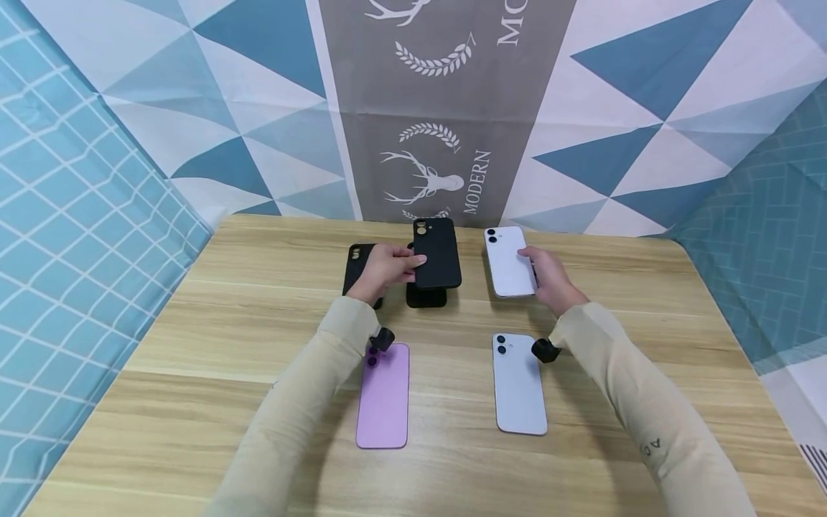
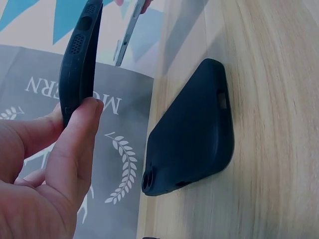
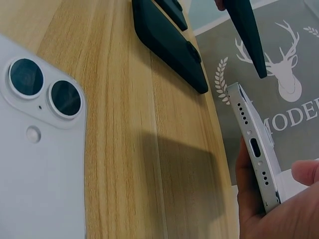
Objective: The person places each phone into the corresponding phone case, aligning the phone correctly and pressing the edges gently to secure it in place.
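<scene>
My left hand (image 1: 385, 269) pinches a black phone case (image 1: 438, 255) by its left edge, thumb on the back. In the left wrist view the held case (image 2: 79, 59) appears edge-on, above the table. Below it a second black phone case (image 1: 426, 298) lies partly hidden. Another black case (image 1: 357, 264) rests on the table, partly covered by my left hand. To the right, my right hand (image 1: 550, 280) grips a white phone (image 1: 506, 262) by its right side, camera end away from me. The right wrist view shows the charging port end of that phone (image 3: 255, 149), lifted off the table.
Nearer to me, a pink-purple phone (image 1: 383, 406) lies back up below my left forearm, its cameras partly covered. A second white phone (image 1: 520, 391) lies back up by my right wrist. A patterned cloth backdrop (image 1: 426, 100) rises behind the wooden table (image 1: 452, 459).
</scene>
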`<state>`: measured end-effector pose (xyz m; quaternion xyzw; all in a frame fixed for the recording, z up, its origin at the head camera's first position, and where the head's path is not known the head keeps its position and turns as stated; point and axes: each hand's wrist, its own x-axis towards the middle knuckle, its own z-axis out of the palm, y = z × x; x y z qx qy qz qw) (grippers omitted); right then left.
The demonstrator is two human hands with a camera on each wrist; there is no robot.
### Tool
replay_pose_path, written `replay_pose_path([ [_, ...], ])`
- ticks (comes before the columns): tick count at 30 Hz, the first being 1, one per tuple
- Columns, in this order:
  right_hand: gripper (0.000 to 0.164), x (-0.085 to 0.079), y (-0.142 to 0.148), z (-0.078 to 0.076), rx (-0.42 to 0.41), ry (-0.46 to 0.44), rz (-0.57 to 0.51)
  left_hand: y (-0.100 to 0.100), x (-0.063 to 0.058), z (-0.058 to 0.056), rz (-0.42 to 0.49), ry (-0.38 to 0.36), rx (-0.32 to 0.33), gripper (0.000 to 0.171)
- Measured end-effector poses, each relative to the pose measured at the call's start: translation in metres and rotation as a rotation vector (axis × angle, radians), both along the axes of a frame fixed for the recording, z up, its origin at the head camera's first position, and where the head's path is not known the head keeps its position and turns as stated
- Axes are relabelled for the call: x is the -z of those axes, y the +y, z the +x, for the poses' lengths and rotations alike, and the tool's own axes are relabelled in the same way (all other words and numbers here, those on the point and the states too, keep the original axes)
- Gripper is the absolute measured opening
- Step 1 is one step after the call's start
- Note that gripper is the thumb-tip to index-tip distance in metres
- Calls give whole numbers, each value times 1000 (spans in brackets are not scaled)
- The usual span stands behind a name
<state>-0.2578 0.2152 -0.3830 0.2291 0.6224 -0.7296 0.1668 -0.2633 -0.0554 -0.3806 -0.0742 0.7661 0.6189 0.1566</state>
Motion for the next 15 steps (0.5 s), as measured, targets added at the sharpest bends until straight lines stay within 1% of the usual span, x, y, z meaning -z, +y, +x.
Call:
replay_pose_path([
  [5,60,1,-3,0,18,17,-9,4,1,-1,15,4,5,41],
  [15,58,1,-9,-1,-8,27,-33,15,1,-2,20,11,14,40],
])
